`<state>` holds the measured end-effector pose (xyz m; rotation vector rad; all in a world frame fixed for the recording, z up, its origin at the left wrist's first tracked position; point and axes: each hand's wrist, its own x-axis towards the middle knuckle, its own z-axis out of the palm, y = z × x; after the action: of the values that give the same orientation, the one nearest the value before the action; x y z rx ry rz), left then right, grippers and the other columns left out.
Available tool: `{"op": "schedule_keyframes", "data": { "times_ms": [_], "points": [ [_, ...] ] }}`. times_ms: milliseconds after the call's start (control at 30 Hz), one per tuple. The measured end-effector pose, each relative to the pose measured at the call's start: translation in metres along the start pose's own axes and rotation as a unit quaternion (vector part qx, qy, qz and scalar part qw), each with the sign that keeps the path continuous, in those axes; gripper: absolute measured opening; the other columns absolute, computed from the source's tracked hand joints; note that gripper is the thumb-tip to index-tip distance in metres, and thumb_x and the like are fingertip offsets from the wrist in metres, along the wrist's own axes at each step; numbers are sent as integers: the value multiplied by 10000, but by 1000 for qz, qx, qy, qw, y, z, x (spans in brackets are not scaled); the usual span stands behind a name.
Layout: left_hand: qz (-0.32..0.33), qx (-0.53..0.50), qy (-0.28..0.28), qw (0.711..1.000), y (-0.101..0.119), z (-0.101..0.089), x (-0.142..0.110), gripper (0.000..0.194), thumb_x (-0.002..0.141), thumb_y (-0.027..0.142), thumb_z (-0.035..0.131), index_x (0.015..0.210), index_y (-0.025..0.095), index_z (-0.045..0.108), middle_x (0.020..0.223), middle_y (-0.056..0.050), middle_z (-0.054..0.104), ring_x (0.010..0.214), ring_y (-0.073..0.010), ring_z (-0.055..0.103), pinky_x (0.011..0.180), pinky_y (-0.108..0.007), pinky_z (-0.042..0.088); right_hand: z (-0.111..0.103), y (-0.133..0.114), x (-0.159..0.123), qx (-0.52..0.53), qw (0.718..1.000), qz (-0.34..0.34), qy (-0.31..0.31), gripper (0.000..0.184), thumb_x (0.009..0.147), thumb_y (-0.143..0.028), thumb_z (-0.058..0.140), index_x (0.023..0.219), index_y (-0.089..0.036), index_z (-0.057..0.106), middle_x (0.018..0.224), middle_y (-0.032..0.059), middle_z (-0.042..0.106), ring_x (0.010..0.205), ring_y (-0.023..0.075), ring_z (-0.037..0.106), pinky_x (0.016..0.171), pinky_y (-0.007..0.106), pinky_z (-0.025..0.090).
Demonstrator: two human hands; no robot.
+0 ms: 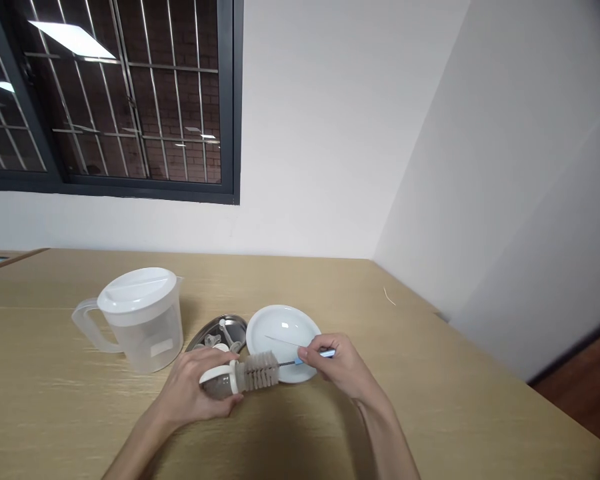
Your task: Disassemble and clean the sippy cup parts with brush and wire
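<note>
My left hand is closed around a small clear baby bottle with a white handle and collar, its mouth turned to the right. A bottle brush with pale bristles lies level at that mouth; most of its bristles show outside, and whether its tip is inside is hidden. My right hand grips the brush by its blue handle, fingers pinched. From the same fingers a thin, light rod points left over a white plate; its kind is unclear.
Behind my left hand is a round metal tray holding several small white and clear parts. A lidded translucent pitcher stands to the left. A thin pale strand lies on the wooden table. Walls and a barred window are behind.
</note>
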<state>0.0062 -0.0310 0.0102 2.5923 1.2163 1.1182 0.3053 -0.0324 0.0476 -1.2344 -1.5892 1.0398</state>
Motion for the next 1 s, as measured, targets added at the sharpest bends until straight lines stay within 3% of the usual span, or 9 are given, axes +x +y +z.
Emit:
{"op": "schedule_keyframes", "data": {
  "times_ms": [300, 500, 700, 867, 1000],
  "points": [
    [-7, -18, -18, 1000, 0, -3, -1, 475, 612, 290, 782, 1081, 248, 725, 1006, -39, 777, 874, -243, 736, 793, -347, 588, -4, -2, -3, -17, 1000, -4, -5, 369, 789, -474, 713, 615, -153, 664, 575, -27, 480, 549, 94, 358, 514, 240, 269],
    [9, 26, -11, 1000, 1, -2, -5, 500, 561, 316, 807, 1054, 267, 734, 990, -39, 775, 881, -275, 733, 781, -375, 590, -6, -5, -6, -41, 999, -5, -7, 359, 799, -467, 704, 622, -154, 687, 596, -12, 529, 584, 110, 408, 545, 244, 305],
    [58, 40, 9, 997, 0, -9, 0, 441, 668, 283, 754, 1103, 240, 698, 983, -40, 776, 813, -220, 736, 708, -302, 583, -3, -7, -6, -46, 999, 7, -5, 360, 800, -478, 697, 630, -161, 684, 594, -18, 528, 576, 109, 414, 557, 242, 327],
    [3, 97, 88, 991, -5, -5, 2, 391, 726, 358, 747, 1088, 216, 707, 998, -58, 785, 829, -246, 755, 712, -314, 597, 5, -13, -8, -46, 999, 3, 2, 349, 810, -484, 689, 664, -167, 681, 638, -15, 560, 613, 117, 449, 583, 237, 348],
    [-12, 75, 67, 995, -6, -5, 1, 399, 685, 341, 765, 1064, 226, 718, 982, -41, 788, 828, -244, 756, 723, -314, 599, 5, -13, -10, -51, 999, -1, -8, 347, 813, -486, 688, 674, -168, 690, 680, 0, 604, 673, 139, 501, 625, 240, 373]
  ]
}}
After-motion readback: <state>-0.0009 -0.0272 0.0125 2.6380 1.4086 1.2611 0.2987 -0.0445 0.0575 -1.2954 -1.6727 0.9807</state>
